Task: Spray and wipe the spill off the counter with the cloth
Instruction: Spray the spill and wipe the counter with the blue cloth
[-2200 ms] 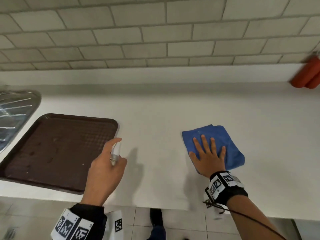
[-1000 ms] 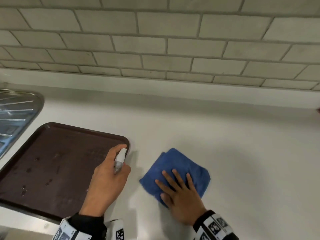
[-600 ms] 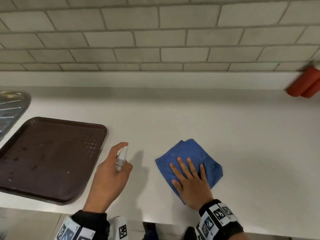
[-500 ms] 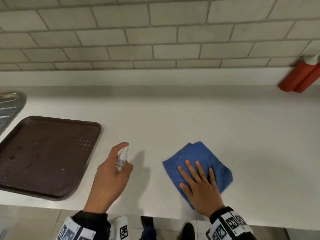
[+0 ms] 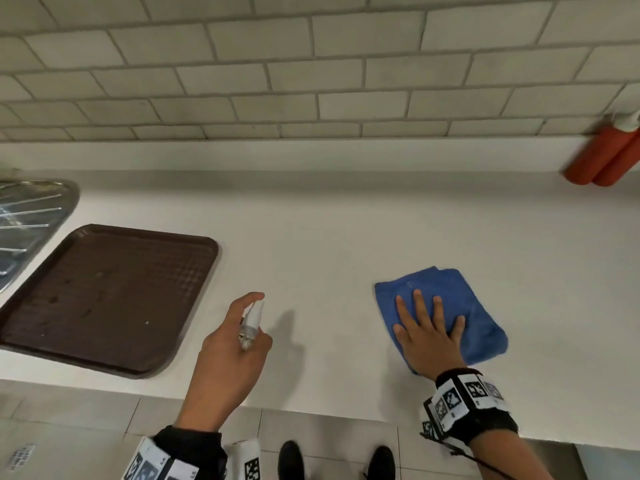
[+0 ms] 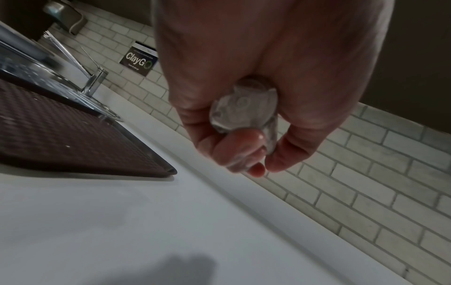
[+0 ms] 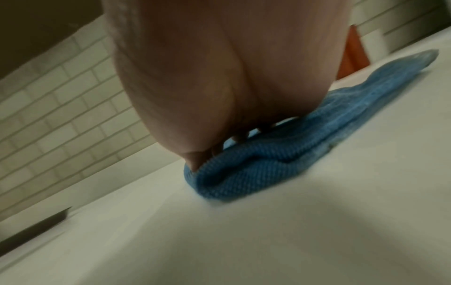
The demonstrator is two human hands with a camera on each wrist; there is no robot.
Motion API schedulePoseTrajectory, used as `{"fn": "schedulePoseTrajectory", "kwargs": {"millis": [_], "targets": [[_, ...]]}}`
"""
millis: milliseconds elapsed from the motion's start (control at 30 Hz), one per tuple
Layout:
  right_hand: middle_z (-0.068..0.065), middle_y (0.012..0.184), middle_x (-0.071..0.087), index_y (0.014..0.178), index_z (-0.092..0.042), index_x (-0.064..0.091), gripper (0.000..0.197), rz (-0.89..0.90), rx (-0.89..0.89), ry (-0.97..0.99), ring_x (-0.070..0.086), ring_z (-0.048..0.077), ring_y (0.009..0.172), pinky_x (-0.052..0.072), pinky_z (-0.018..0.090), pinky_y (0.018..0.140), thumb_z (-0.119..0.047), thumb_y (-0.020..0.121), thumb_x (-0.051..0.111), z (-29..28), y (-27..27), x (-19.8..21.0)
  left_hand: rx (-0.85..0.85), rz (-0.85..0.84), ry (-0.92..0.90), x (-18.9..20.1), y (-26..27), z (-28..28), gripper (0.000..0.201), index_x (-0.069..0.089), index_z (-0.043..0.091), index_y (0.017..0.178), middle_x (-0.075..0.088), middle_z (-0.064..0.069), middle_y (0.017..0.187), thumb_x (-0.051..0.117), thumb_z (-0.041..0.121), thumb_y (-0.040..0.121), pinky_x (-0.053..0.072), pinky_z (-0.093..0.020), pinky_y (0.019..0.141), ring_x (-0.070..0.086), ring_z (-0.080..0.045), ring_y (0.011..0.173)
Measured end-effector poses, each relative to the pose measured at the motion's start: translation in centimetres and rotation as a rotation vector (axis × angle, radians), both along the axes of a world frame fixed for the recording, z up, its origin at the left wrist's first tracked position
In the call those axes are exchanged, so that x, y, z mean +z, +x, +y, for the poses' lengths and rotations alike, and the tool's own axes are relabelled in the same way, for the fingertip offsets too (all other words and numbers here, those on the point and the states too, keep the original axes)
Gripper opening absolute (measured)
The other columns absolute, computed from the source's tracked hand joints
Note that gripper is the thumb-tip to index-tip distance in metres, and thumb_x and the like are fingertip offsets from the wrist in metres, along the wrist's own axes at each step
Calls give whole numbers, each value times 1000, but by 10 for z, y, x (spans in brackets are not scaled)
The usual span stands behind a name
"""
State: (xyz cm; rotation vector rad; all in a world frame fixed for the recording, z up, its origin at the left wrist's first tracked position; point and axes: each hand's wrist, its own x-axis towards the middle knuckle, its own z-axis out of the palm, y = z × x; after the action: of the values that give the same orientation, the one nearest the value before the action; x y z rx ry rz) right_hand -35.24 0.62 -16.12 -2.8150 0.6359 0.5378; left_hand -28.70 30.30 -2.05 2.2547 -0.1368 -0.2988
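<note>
A folded blue cloth (image 5: pixel 460 299) (image 7: pixel 288 154) lies on the white counter (image 5: pixel 329 244), right of centre near the front edge. My right hand (image 5: pixel 424 330) presses flat on it with fingers spread and straight. My left hand (image 5: pixel 232 355) hovers above the counter to the left and grips a small clear spray bottle (image 5: pixel 251 323) (image 6: pixel 244 108) with a white nozzle; the index finger rests on top of the nozzle. No spill shows on the counter between the hands.
A dark brown tray (image 5: pixel 100 296) lies at the left by the front edge. A steel sink drainboard (image 5: pixel 24 220) sits further left, with a tap (image 6: pixel 94 81). Two red bottles (image 5: pixel 602 157) stand at the back right against the tiled wall.
The right hand has slid the cloth across the counter, left toward the spray bottle and then back to the right. The left hand has kept holding the bottle in about the same place.
</note>
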Motion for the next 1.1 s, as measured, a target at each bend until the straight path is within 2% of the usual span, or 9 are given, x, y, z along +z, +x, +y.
{"fn": "schedulePoseTrajectory", "kwargs": {"millis": [100,233,367,533,700,800,867,967,1100], "targets": [[-3,158,-28,150,-36,-18,59,15,119,60,-24,33,144,-7,70,109,-51,100,10,48,46,2,13,13,12,0,9,21,55,51,51,127,65,0,76,58,11,90,49,-30,61,53,-10,52],[0,161,-20,152,-35,-9,70,15,368,115,-25,32,144,-14,71,106,-55,84,-10,152,78,1,21,0,7,-3,21,57,54,51,44,132,63,-2,72,59,8,92,48,-16,56,57,-4,56],[3,159,26,147,-32,35,57,-85,526,48,16,37,146,9,69,107,-47,92,27,235,56,-8,16,26,43,-11,39,90,55,50,44,134,67,0,77,60,11,92,54,-30,65,62,-13,63],[-3,159,27,148,-38,30,51,-146,551,86,27,31,144,16,61,105,-46,101,13,234,25,-4,-4,50,52,-18,61,117,53,48,45,133,66,1,81,59,13,92,55,-33,67,64,-17,70],[-1,159,25,149,-35,29,59,-76,367,68,25,35,144,15,69,107,-54,95,19,241,100,-8,-17,71,25,-20,76,134,55,47,51,129,65,7,84,60,13,92,58,-39,71,65,-16,74],[-5,163,-11,153,-39,0,72,-39,334,77,-11,30,148,-7,69,110,-58,84,-7,243,161,-2,-24,64,1,-21,82,139,53,50,48,129,66,1,79,59,14,90,56,-37,67,63,-17,68],[-6,161,-20,152,-39,-8,65,-32,309,74,-20,28,146,-12,67,110,-58,90,-4,247,182,1,-21,71,-5,-25,87,140,54,51,47,130,66,-1,79,59,14,88,56,-39,67,62,-18,67],[-3,163,-10,153,-36,1,70,-45,313,31,-11,32,148,-10,69,109,-55,86,-5,255,173,-2,-33,79,-6,-29,96,142,55,50,47,130,66,1,79,59,14,88,55,-36,69,62,-16,70],[1,158,29,148,-32,34,57,-142,388,-2,25,34,144,13,65,106,-50,95,25,262,127,-11,-63,79,-2,-31,107,141,56,47,46,133,63,8,73,59,12,90,47,-27,64,60,-10,66]]}}
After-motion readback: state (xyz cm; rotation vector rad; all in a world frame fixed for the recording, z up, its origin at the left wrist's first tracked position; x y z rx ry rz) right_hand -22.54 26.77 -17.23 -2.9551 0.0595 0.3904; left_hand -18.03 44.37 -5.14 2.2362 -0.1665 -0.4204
